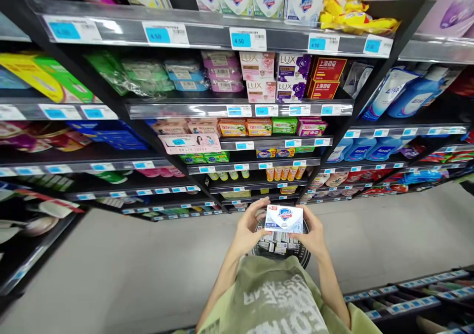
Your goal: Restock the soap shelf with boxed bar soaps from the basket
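A white soap box (284, 219) with a blue shield logo is held flat between both hands at waist height. My left hand (249, 229) grips its left end and my right hand (313, 236) grips its right end, fingers curled round the edges. Directly under the box sits a round dark wire basket (304, 258) holding several more white boxes (277, 244). More boxes of the same soap (255, 0) stand in a row on the top shelf.
Black store shelves (237, 109) with blue price tags rise ahead, stocked with soap boxes, packets and bottles. Blue detergent bottles (403, 94) fill the right bay. A low shelf (411, 294) runs at the lower right. Grey floor (111, 265) spreads between.
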A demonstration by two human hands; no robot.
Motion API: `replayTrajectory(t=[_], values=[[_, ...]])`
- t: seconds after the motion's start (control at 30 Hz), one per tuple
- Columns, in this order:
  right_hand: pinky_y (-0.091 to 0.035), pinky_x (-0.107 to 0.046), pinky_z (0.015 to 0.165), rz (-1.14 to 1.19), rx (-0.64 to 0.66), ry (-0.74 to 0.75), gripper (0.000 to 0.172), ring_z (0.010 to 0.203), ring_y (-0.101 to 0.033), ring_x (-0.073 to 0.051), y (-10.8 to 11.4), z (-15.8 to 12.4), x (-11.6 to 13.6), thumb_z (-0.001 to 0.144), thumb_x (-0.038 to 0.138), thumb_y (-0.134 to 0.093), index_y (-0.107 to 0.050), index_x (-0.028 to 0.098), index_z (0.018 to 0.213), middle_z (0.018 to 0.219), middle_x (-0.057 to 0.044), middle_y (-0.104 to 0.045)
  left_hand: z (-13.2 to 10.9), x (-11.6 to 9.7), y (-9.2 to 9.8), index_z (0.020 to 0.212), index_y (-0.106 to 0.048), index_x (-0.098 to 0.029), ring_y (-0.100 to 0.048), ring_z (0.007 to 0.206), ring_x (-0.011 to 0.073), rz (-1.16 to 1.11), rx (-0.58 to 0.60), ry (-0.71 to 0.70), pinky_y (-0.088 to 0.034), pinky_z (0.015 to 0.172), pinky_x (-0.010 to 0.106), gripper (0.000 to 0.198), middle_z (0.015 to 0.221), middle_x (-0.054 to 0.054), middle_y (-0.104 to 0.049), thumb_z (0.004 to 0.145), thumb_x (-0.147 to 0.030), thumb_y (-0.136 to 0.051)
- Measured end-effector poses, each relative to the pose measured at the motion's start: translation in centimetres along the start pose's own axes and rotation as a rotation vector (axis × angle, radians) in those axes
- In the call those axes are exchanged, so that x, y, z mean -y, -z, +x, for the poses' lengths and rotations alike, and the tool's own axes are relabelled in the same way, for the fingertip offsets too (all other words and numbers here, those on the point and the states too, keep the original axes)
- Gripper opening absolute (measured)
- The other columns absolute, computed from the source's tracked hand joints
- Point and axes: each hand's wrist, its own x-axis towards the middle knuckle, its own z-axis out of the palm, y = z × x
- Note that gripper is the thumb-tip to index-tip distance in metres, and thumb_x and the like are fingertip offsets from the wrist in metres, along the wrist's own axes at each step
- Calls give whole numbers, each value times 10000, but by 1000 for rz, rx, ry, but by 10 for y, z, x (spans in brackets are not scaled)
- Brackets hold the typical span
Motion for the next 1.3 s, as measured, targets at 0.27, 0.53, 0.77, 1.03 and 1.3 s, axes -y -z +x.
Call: replayTrajectory(t=[0.27, 0.53, 0.77, 1.03, 1.3], values=[[-566, -405, 1017, 142, -7, -80, 816, 1235, -657, -321, 38, -23, -25, 706, 532, -926, -620, 227, 1398, 1375, -129, -676, -18, 25, -56, 1326, -605, -247, -599, 1346, 358, -44, -57, 150, -639, 924, 435, 766, 1407, 194, -648, 671, -374, -980], [-582, -333, 893, 105, -259, -49, 614, 1110, -662, -235, 29, -34, -9, 843, 404, -832, -559, 250, 1371, 1393, -127, -600, -4, 30, -68, 1276, -564, -269, -577, 1368, 335, -47, -53, 103, -652, 816, 340, 681, 1437, 171, -605, 720, -345, -950], [-583, -321, 863, 26, -322, 15, 523, 1063, -662, -217, 32, -36, 3, 869, 389, -807, -585, 228, 1315, 1352, -128, -581, -2, 29, -81, 1270, -550, -268, -555, 1387, 341, -9, -41, 94, -655, 821, 343, 664, 1439, 165, -585, 733, -315, -939], [-591, -382, 887, -53, -344, 66, 568, 1139, -650, -254, 26, -41, -2, 847, 363, -828, -586, 242, 1347, 1345, -123, -583, -13, 35, -80, 1333, -555, -283, -582, 1361, 309, 40, -48, 69, -645, 853, 319, 673, 1448, 154, -591, 765, -272, -915], [-611, -379, 837, -137, -354, 71, 770, 1239, -598, -295, 30, -45, 12, 791, 374, -866, -500, 232, 1453, 1418, -157, -525, -8, 34, -92, 1373, -545, -282, -592, 1347, 309, 78, 3, 109, -635, 960, 404, 642, 1478, 150, -553, 813, -254, -857]])
